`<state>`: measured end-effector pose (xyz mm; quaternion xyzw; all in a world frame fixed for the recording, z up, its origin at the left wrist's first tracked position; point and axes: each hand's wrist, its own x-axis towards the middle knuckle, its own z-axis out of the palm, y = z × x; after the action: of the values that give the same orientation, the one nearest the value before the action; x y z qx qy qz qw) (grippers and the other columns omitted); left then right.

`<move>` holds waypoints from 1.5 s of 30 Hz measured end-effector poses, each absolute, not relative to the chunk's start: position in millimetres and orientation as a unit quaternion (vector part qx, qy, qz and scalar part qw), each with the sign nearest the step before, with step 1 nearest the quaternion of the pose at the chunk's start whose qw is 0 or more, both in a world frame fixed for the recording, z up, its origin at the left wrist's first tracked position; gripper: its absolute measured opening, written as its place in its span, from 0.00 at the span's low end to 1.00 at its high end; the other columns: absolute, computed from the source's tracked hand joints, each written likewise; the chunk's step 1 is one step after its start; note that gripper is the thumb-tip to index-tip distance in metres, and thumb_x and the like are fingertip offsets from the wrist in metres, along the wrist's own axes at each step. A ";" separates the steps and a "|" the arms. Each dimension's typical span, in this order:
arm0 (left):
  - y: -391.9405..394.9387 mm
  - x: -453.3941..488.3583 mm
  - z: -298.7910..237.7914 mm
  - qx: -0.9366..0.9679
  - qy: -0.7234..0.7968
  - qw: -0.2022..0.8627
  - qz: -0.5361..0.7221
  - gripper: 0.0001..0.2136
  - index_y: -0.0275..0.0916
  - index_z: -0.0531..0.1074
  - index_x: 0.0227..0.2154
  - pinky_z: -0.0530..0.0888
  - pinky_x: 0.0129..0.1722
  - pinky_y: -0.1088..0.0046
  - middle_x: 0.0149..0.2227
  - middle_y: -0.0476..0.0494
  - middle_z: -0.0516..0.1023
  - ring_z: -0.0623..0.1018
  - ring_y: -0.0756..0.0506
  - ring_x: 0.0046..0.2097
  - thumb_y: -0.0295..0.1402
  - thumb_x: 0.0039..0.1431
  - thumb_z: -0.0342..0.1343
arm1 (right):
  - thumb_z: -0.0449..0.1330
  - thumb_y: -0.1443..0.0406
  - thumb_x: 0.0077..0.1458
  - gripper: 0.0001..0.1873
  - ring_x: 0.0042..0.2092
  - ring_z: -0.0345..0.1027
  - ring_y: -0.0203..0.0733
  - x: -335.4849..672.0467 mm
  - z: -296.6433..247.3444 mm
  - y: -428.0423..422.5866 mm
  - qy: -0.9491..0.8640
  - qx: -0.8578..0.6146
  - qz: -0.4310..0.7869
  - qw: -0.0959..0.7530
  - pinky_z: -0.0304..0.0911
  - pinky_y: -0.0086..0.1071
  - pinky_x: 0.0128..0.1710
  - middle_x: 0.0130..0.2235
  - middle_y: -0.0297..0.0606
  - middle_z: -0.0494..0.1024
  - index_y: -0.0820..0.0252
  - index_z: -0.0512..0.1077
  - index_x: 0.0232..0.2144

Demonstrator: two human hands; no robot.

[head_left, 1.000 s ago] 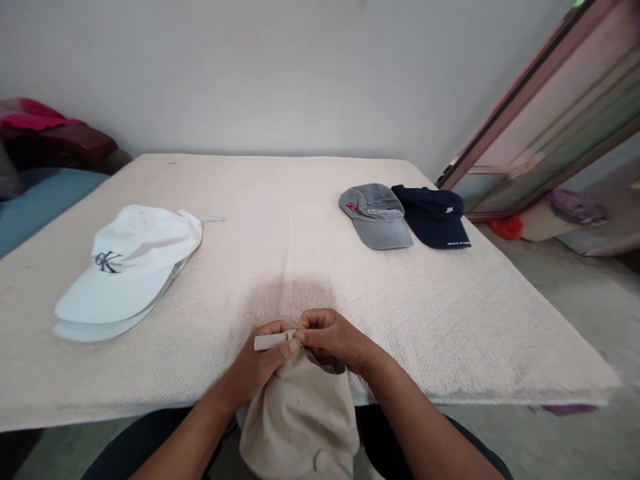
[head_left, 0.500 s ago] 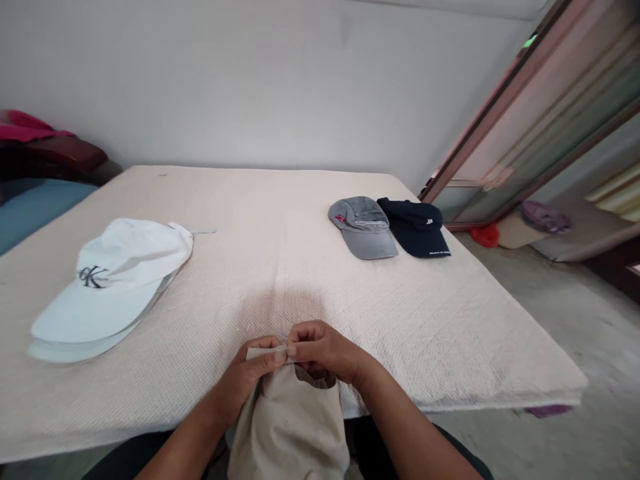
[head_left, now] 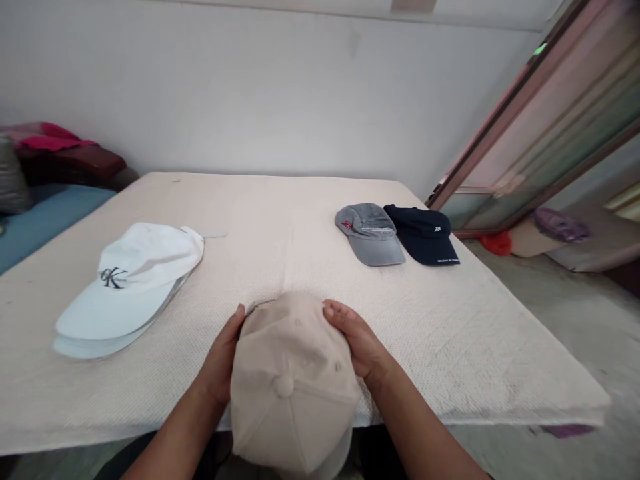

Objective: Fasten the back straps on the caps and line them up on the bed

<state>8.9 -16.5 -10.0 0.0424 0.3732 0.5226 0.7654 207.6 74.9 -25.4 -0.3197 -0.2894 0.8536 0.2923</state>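
Note:
A beige cap (head_left: 295,393) is at the near edge of the table, its crown and top button facing up and its brim pointing toward me. My left hand (head_left: 225,360) grips its left side, thumb along the edge. On the other side my right hand (head_left: 357,337) holds the cap near its back rim, with most fingers hidden behind the fabric. Off to the left lie white caps (head_left: 135,273), one stacked on another, with black letters on the front. A grey cap (head_left: 370,233) rests at the far right, touching a navy cap (head_left: 425,233).
A cream textured cloth covers the table (head_left: 280,240), which meets a pale wall (head_left: 250,93). Blue bedding (head_left: 60,210) and pink fabric (head_left: 57,137) sit at the left. Beyond the right edge are grey floor (head_left: 560,300), a sliding door frame (head_left: 510,107) and a red bag (head_left: 496,243).
The beige cap has tipped up so its crown now shows. My hands have parted from pinching its back strap together to holding its two sides. The view has shifted slightly.

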 end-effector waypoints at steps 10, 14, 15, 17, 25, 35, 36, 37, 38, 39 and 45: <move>-13.4 5.5 -25.5 0.032 0.385 0.747 0.541 0.15 0.38 0.78 0.36 0.73 0.42 0.63 0.33 0.40 0.82 0.78 0.37 0.42 0.43 0.54 0.55 | 0.66 0.56 0.46 0.14 0.27 0.62 0.32 209.6 -28.2 97.0 -0.321 -0.354 0.785 0.396 0.59 0.27 0.29 0.26 0.31 0.71 0.61 0.71 0.27; -3.9 -29.0 -23.1 0.003 0.353 0.713 0.606 0.17 0.38 0.79 0.35 0.73 0.45 0.62 0.28 0.42 0.82 0.80 0.38 0.40 0.46 0.57 0.51 | 0.60 0.52 0.53 0.17 0.29 0.63 0.33 209.3 -33.5 90.8 -0.340 -0.303 0.833 0.315 0.58 0.26 0.29 0.28 0.34 0.72 0.62 0.74 0.33; -2.6 -36.9 -22.7 0.008 0.345 0.704 0.620 0.18 0.38 0.79 0.34 0.73 0.45 0.63 0.28 0.43 0.82 0.80 0.39 0.40 0.46 0.57 0.50 | 0.60 0.53 0.53 0.17 0.30 0.63 0.33 209.3 -33.5 87.5 -0.342 -0.287 0.846 0.291 0.59 0.26 0.30 0.29 0.35 0.72 0.62 0.73 0.34; -0.4 -49.7 -21.1 0.003 0.343 0.667 0.661 0.19 0.38 0.79 0.35 0.74 0.43 0.65 0.28 0.43 0.82 0.81 0.40 0.37 0.44 0.60 0.46 | 0.62 0.56 0.53 0.14 0.33 0.66 0.34 209.1 -33.1 80.2 -0.346 -0.252 0.867 0.254 0.61 0.27 0.34 0.33 0.36 0.73 0.62 0.73 0.35; 14.4 -59.5 -14.2 -0.008 0.321 0.535 0.782 0.20 0.44 0.67 0.55 0.75 0.39 0.75 0.33 0.50 0.83 0.80 0.48 0.31 0.30 0.65 0.37 | 0.68 0.61 0.44 0.24 0.24 0.64 0.31 205.5 -39.2 77.4 -0.337 -0.225 0.888 0.219 0.57 0.24 0.20 0.30 0.36 0.74 0.64 0.71 0.44; 14.0 -14.9 -34.8 -0.056 0.357 0.649 0.670 0.17 0.31 0.75 0.34 0.78 0.38 0.64 0.32 0.34 0.79 0.80 0.40 0.36 0.41 0.62 0.47 | 0.66 0.65 0.48 0.16 0.28 0.69 0.33 214.3 -40.6 127.0 -0.344 -0.220 0.842 0.352 0.65 0.26 0.29 0.32 0.37 0.77 0.63 0.72 0.42; 15.3 -13.6 -34.6 -0.061 0.368 0.649 0.663 0.18 0.30 0.74 0.34 0.78 0.39 0.63 0.34 0.31 0.79 0.79 0.40 0.38 0.41 0.62 0.47 | 0.66 0.66 0.48 0.16 0.31 0.70 0.34 214.1 -41.3 135.8 -0.340 -0.224 0.835 0.369 0.66 0.27 0.31 0.34 0.37 0.78 0.62 0.72 0.41; 16.8 -13.2 -33.9 -0.064 0.374 0.646 0.662 0.18 0.28 0.74 0.35 0.77 0.41 0.62 0.37 0.29 0.78 0.79 0.39 0.40 0.41 0.62 0.47 | 0.66 0.67 0.48 0.15 0.32 0.71 0.35 213.5 -42.0 145.4 -0.338 -0.228 0.825 0.391 0.67 0.27 0.33 0.35 0.37 0.78 0.61 0.72 0.41; 18.2 -13.5 -33.2 -0.063 0.377 0.645 0.662 0.18 0.27 0.73 0.36 0.77 0.42 0.62 0.40 0.27 0.77 0.79 0.39 0.42 0.40 0.63 0.47 | 0.66 0.67 0.48 0.14 0.33 0.71 0.35 212.4 -42.7 156.1 -0.335 -0.237 0.811 0.416 0.67 0.27 0.33 0.36 0.36 0.78 0.60 0.72 0.40; 19.6 -14.2 -32.4 -0.061 0.379 0.645 0.661 0.17 0.26 0.73 0.37 0.77 0.41 0.63 0.41 0.27 0.76 0.78 0.39 0.42 0.38 0.63 0.47 | 0.66 0.67 0.47 0.13 0.33 0.71 0.34 210.9 -43.5 167.6 -0.331 -0.249 0.794 0.444 0.68 0.27 0.33 0.36 0.35 0.78 0.59 0.72 0.38; 23.2 -16.0 -33.5 -0.066 0.389 0.643 0.656 0.12 0.27 0.72 0.35 0.78 0.36 0.69 0.39 0.31 0.76 0.79 0.43 0.38 0.32 0.63 0.47 | 0.66 0.67 0.45 0.10 0.24 0.64 0.29 198.6 -60.2 240.6 -0.315 -0.315 0.725 0.525 0.63 0.22 0.22 0.28 0.30 0.75 0.59 0.69 0.31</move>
<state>-16.0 23.2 -33.5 -0.0660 0.3895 0.6562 0.6429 198.6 240.6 -60.2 -0.3154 -0.3151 0.7250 0.5250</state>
